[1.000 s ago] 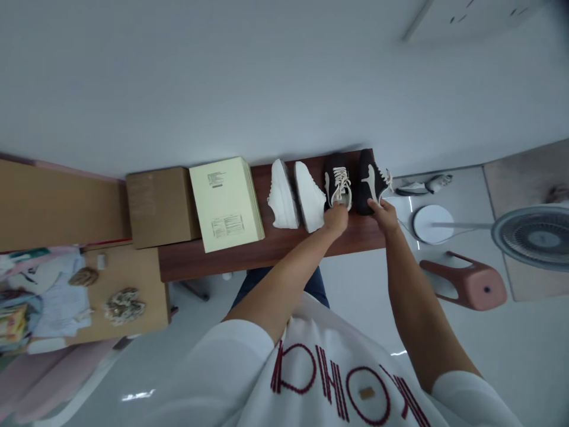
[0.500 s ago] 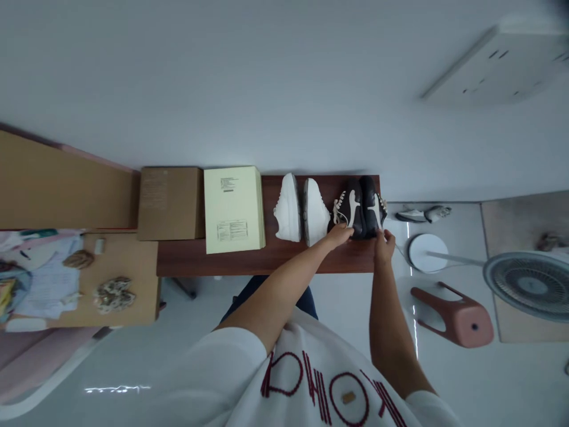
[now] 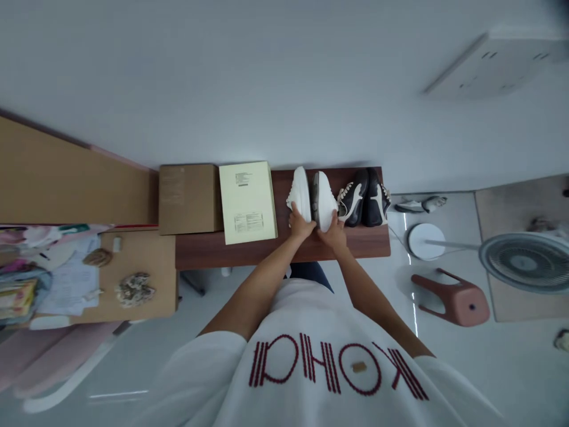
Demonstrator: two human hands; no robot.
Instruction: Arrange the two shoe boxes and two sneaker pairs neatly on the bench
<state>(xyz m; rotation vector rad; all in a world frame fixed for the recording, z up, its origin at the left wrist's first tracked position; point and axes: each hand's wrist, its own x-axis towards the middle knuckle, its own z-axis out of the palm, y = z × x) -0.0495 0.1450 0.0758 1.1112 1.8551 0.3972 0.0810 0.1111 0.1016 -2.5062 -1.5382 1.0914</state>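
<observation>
Just past the white shirt [image 3: 317,320], both hands were busy with the white pair: left hand [image 3: 301,226] wrapped round the near end of the left white shoe [image 3: 301,190], right hand [image 3: 333,235] grasping the right white shoe [image 3: 326,198] the same way. Both were over the wooden bench [image 3: 208,252] with a thin gap between them, so I'd call that pair unfinished. Next to them, the dark shoes [image 3: 359,198] sat touching, side by side, no hand on them, so they looked done to me. Couldn't tell if the white ones were fully resting or slightly lifted, since the hands covered their near ends. Print on the pale yellow box [image 3: 244,193] was too small to read, and way off right the fan [image 3: 522,263] got clipped by the edge of view.
</observation>
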